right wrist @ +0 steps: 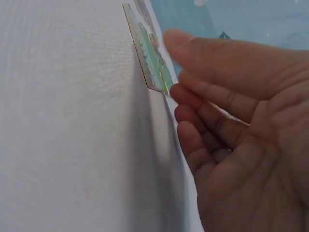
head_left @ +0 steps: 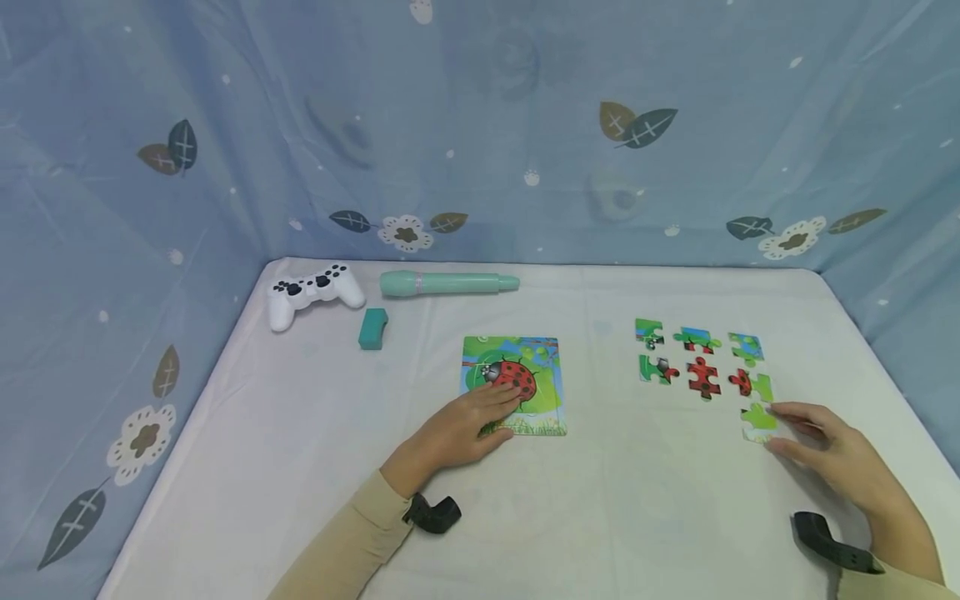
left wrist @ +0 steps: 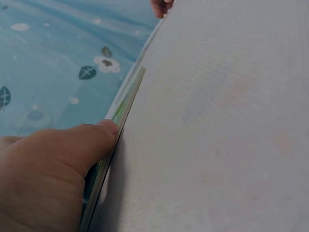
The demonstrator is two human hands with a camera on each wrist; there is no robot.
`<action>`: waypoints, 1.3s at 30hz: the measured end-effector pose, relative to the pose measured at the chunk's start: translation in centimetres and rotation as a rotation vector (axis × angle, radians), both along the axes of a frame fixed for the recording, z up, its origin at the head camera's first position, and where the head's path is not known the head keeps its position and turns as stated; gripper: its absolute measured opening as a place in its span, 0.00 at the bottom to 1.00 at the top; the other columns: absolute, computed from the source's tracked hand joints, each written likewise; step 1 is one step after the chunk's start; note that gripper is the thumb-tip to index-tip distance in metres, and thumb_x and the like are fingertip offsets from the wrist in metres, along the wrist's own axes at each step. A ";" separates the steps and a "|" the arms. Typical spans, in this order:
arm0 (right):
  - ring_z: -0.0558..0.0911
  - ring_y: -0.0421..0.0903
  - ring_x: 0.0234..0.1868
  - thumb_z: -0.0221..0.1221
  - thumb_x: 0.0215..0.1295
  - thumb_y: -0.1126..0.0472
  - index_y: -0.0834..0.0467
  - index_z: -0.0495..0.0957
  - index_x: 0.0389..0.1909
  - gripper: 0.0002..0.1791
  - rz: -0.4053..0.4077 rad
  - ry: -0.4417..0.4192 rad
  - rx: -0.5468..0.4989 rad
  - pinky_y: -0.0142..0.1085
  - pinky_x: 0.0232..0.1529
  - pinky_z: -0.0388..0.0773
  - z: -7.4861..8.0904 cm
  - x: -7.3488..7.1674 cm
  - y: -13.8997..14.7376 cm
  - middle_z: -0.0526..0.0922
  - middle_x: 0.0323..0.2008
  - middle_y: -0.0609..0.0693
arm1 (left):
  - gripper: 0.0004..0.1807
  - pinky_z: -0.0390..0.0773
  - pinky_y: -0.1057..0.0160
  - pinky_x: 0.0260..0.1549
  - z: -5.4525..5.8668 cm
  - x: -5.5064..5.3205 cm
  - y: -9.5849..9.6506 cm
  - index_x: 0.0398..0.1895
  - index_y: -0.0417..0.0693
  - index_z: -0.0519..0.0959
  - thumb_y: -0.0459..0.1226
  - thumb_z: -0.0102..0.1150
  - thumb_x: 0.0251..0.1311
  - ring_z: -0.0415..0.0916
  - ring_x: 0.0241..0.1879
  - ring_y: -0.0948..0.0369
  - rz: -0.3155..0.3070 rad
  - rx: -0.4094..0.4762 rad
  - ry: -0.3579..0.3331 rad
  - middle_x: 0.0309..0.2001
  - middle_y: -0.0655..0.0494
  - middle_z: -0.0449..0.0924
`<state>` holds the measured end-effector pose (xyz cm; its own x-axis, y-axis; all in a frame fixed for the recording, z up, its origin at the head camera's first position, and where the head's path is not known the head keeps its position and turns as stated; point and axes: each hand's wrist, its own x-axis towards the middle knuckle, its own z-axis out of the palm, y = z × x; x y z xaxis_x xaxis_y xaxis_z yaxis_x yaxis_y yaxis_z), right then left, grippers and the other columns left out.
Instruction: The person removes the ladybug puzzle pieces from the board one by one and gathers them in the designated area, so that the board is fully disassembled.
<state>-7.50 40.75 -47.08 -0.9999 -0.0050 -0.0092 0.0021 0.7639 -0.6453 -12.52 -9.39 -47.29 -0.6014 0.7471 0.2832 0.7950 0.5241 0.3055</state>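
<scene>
A square ladybug puzzle board lies on the white tablecloth near the middle. My left hand rests on it, fingers stretched over the ladybug picture and thumb along its near edge. In the left wrist view the thumb presses on the board's rim. Several loose puzzle pieces stand in rows at the right, among them a red spotted piece. My right hand is beside the lowest one, a green puzzle piece, fingertips right at its edge. The right wrist view shows thumb and fingers apart, with nothing between them.
At the back left lie a white game controller, a mint-green toy microphone and a small teal block. Blue patterned curtains hang behind the table and along its sides.
</scene>
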 end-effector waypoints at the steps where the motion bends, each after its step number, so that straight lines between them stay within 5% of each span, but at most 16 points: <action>1: 0.53 0.09 0.44 0.63 0.61 0.51 0.59 0.65 0.65 0.34 0.000 0.006 0.004 0.04 0.39 0.52 0.1 0.1 -0.1 0.62 0.50 0.25 | 0.26 0.62 0.55 0.68 0.0 0.0 0.0 0.62 0.40 0.72 0.44 0.56 0.65 0.66 0.66 0.55 -0.003 0.001 0.001 0.64 0.49 0.70; 5: 0.54 0.10 0.46 0.64 0.61 0.56 0.63 0.66 0.62 0.31 0.035 0.064 0.000 0.04 0.41 0.52 0.9 -0.2 -1.1 0.63 0.52 0.26 | 0.26 0.62 0.55 0.68 -0.2 -0.2 0.1 0.62 0.41 0.73 0.44 0.56 0.64 0.66 0.66 0.56 -0.007 0.003 0.004 0.64 0.50 0.71; 15: 0.61 0.15 0.48 0.64 0.60 0.56 0.59 0.72 0.59 0.27 0.202 0.085 0.018 0.16 0.45 0.66 3.5 -2.5 -7.8 0.74 0.55 0.57 | 0.27 0.65 0.55 0.67 -0.4 -0.1 0.2 0.63 0.43 0.72 0.44 0.58 0.63 0.65 0.66 0.52 0.010 0.041 -0.024 0.66 0.50 0.68; 20: 0.70 0.26 0.51 0.66 0.58 0.59 0.60 0.74 0.57 0.25 0.337 0.121 -0.018 0.20 0.50 0.70 3.8 -4.0 -12.5 0.78 0.53 0.54 | 0.28 0.65 0.56 0.67 -0.3 0.0 -0.3 0.63 0.43 0.72 0.46 0.59 0.62 0.65 0.67 0.53 0.029 0.047 -0.032 0.66 0.51 0.68; 26: 0.76 0.49 0.53 0.66 0.57 0.59 0.60 0.74 0.57 0.26 0.496 0.115 -0.061 0.45 0.54 0.76 3.6 -5.9 -18.4 0.78 0.54 0.54 | 0.31 0.65 0.56 0.67 -0.2 -0.1 -1.6 0.63 0.41 0.72 0.47 0.62 0.59 0.65 0.66 0.53 0.102 0.071 -0.049 0.66 0.48 0.68; 33: 0.77 0.51 0.54 0.66 0.57 0.59 0.64 0.72 0.58 0.29 0.660 0.068 -0.091 0.46 0.56 0.76 3.2 -6.8 -23.9 0.77 0.54 0.56 | 0.31 0.63 0.55 0.68 -0.4 -0.2 -2.6 0.62 0.39 0.72 0.48 0.61 0.59 0.65 0.66 0.52 0.124 0.089 -0.080 0.65 0.48 0.69; 39: 0.76 0.48 0.49 0.66 0.57 0.58 0.63 0.75 0.53 0.24 0.705 -0.002 -0.025 0.44 0.52 0.77 3.5 -6.9 -26.9 0.77 0.49 0.53 | 0.28 0.60 0.55 0.69 -0.5 -0.6 -2.5 0.61 0.40 0.73 0.47 0.58 0.62 0.65 0.66 0.53 0.096 0.065 -0.065 0.64 0.50 0.71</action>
<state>-14.41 13.84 -43.60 -0.7584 -0.6517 -0.0027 -0.4863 0.5686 -0.6635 -13.08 -11.88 -47.81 -0.6875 0.6670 0.2872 0.7199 0.5740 0.3902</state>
